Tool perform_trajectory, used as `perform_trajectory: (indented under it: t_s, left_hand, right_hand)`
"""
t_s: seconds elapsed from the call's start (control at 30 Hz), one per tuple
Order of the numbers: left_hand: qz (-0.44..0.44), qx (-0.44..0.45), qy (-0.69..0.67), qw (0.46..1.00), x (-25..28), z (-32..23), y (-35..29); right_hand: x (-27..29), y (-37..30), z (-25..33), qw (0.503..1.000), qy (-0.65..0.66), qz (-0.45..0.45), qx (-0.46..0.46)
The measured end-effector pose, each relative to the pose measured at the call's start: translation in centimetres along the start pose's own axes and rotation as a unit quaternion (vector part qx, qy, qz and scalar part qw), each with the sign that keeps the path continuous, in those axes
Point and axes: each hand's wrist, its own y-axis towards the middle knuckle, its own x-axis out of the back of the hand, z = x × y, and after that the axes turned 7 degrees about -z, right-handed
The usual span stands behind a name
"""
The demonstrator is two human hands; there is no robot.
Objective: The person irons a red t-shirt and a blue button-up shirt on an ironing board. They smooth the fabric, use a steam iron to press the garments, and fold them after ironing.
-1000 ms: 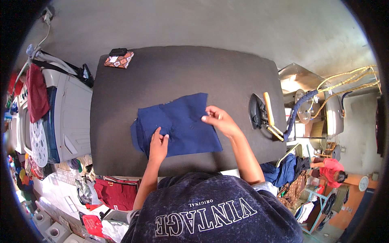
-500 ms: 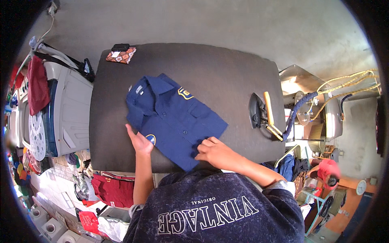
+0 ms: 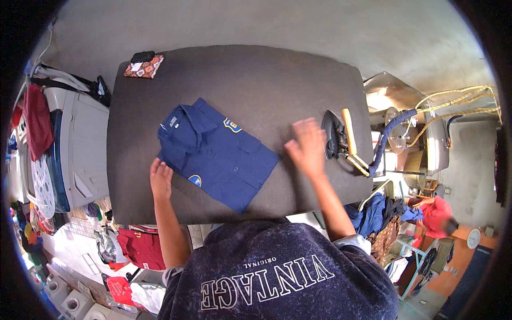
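Note:
A dark blue collared shirt (image 3: 218,157), folded into a rectangle, lies at a slant on the dark padded table (image 3: 277,69). It has a badge on the chest and a round patch on the sleeve. Beside the collar's near-left edge is my left hand (image 3: 161,178), fingers loosely apart; whether the fingertips touch the cloth I cannot tell. My right hand (image 3: 308,146) is off the shirt, its fingers spread, somewhat blurred. Just right of it rests an iron (image 3: 334,136) with a pale wooden handle, and nothing is in that hand.
A patterned pouch (image 3: 144,68) with a black item on top sits at the far left corner. From the iron, a blue-wrapped hose (image 3: 385,140) runs right towards metal equipment. A grey washing machine (image 3: 88,144) borders the left side. Another person (image 3: 437,216) in red stands at lower right.
My right hand has let go of the shirt's lower edge and moved up and right toward the iron. My left hand has shifted slightly left along the collar side.

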Motion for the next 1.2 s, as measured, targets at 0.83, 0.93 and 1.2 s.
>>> perform_trajectory:
  t_s: [0.83,0.93,1.2]
  left_hand:
    - [0.043,-0.427,0.624,0.653,-9.4,7.1,-11.1]
    - [0.051,-0.426,0.621,0.656,-9.0,7.9,-10.6]
    - [0.042,-0.424,0.642,0.638,-8.9,8.1,-10.2]
  right_hand:
    - [-2.9,7.7,15.6,0.973,0.091,0.208,-0.030]
    - [-5.3,11.0,17.3,0.984,0.096,0.140,-0.058]
    - [-4.3,9.9,14.7,0.973,0.113,0.196,-0.038]
